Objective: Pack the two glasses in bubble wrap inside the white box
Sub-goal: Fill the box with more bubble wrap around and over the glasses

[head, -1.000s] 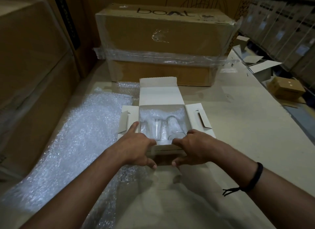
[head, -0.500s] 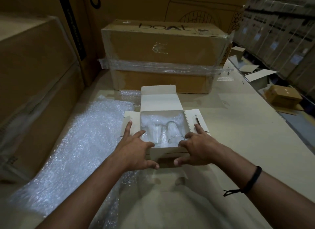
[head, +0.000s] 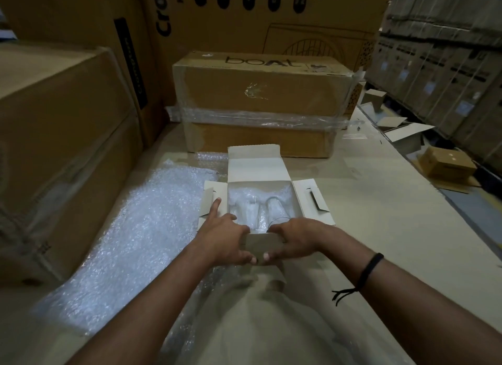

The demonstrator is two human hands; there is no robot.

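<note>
Fingers (head: 279,229) of left hand (head: 222,239), right hand (head: 296,238) grasping near flap (head: 264,243), now raised, white box (head: 258,169) open

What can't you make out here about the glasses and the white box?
Head view only:
- Glasses: their near ends are hidden by the near flap.
- Bubble wrap inside the white box: clear on clear and dim, so full coverage cannot be told.
- Box front below the flap: covered by the left hand and right hand.

"boAt" on brown carton (head: 266,93) (top face)
</note>
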